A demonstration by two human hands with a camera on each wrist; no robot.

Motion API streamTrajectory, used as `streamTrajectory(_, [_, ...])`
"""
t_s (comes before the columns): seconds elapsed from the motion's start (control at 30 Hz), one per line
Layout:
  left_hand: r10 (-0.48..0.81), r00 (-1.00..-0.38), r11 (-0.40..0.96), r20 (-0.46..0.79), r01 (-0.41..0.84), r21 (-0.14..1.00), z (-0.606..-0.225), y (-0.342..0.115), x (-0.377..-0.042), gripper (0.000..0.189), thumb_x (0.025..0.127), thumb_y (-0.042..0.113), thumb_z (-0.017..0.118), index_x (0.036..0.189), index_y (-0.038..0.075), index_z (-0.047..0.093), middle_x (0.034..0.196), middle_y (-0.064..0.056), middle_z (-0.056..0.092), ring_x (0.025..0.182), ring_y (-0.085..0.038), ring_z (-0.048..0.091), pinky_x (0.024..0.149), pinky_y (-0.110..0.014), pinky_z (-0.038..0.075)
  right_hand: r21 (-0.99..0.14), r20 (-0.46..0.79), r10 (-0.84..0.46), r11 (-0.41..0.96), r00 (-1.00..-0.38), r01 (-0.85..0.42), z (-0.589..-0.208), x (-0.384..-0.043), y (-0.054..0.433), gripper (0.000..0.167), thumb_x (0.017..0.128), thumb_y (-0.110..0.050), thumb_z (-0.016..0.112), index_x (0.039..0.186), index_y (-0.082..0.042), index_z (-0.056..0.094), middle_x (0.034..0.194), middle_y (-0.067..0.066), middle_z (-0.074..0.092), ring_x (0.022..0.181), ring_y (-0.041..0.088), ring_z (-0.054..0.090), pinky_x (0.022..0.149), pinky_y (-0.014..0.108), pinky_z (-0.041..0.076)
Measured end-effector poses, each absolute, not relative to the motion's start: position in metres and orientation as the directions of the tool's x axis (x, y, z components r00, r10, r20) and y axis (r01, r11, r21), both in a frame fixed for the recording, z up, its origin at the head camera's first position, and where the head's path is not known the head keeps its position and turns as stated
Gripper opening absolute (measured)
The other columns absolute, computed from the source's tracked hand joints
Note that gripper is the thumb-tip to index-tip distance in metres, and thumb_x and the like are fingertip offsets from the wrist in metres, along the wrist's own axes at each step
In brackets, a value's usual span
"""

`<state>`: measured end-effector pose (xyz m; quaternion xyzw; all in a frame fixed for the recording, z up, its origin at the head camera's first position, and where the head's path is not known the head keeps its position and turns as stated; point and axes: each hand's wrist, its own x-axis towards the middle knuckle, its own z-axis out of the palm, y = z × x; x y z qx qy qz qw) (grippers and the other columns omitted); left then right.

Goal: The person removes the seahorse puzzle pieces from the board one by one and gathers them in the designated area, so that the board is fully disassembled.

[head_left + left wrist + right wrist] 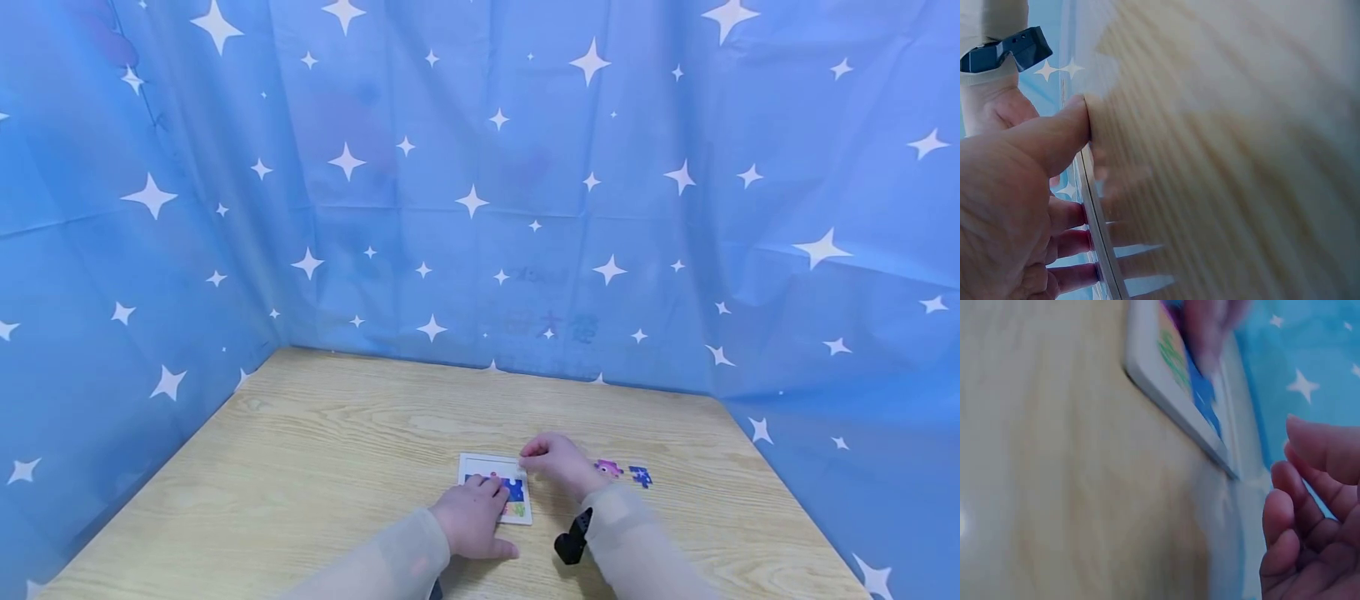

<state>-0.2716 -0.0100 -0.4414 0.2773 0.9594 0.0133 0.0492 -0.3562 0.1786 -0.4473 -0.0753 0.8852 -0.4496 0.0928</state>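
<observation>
A small jigsaw puzzle in a white tray (480, 460) lies on the table, its lower part filled with blue and colourful picture pieces. My left hand (472, 512) rests over the tray's left side with the fingers spread on the pieces and the thumb out toward the near edge. In the left wrist view the thumb (1063, 134) reaches the tabletop. Just past the tray's upper right corner is my right hand (562, 465). Its fingers (1279, 509) are loosely bent, the thumb close to the index finger, and nothing shows between them.
Right of the tray lie two loose jigsaw pieces, a pink one (608, 468) and a blue one (641, 476). The wooden table (337, 433) stands against a blue curtain (480, 275) with white stars. A black camera (573, 540) is strapped to the right wrist.
</observation>
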Motion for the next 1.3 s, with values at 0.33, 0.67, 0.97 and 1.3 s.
streamTrajectory(0.33, [0.534, -0.842, 0.845, -0.074, 0.532, 0.050, -0.442, -0.010, -0.272, 0.086, 0.080, 0.072, 0.056, 0.141, 0.013, 0.049, 0.145, -0.004, 0.046, 0.132, -0.022, 0.042, 0.102, -0.033, 0.042, -0.805, -0.067, -0.271, 0.584, -0.960, -0.109, -0.464, -0.353, 0.160, 0.010, 0.082, -0.010, 0.075, 0.083, -0.006, 0.066, 0.089, 0.003, 0.058, 0.082, 0.018, 0.051, 0.073, 0.032, 0.040])
streamTrajectory(0.67, [0.545, -0.834, 0.838, -0.086, 0.541, 0.068, -0.442, -0.011, -0.271, 0.087, 0.081, 0.072, 0.055, 0.143, 0.013, 0.047, 0.147, -0.005, 0.044, 0.133, -0.023, 0.040, 0.103, -0.035, 0.041, -0.776, -0.059, -0.268, 0.618, -0.962, -0.124, -0.462, -0.349, 0.158, 0.016, 0.079, -0.010, 0.078, 0.079, -0.007, 0.062, 0.079, 0.001, 0.058, 0.076, 0.017, 0.051, 0.071, 0.031, 0.040])
streamTrajectory(0.97, [0.583, -0.806, 0.809, -0.103, 0.565, 0.162, -0.440, -0.024, -0.268, 0.086, 0.083, 0.068, 0.056, 0.147, 0.011, 0.041, 0.152, -0.005, 0.036, 0.139, -0.026, 0.033, 0.110, -0.036, 0.033, -0.773, -0.088, -0.270, 0.626, -0.959, -0.105, -0.463, -0.349, 0.156, 0.016, 0.081, -0.009, 0.076, 0.080, -0.007, 0.059, 0.080, 0.002, 0.056, 0.076, 0.018, 0.050, 0.069, 0.030, 0.039])
streamTrajectory(1.3, [0.609, -0.788, 0.792, -0.091, 0.595, 0.137, -0.438, -0.042, -0.252, 0.079, 0.084, 0.064, 0.058, 0.142, 0.012, 0.049, 0.148, -0.006, 0.043, 0.135, -0.025, 0.040, 0.108, -0.035, 0.036, -0.750, -0.097, -0.245, 0.655, -0.965, -0.092, -0.464, -0.349, 0.157, 0.016, 0.081, -0.012, 0.076, 0.080, -0.009, 0.060, 0.081, 0.002, 0.056, 0.075, 0.018, 0.049, 0.068, 0.031, 0.038])
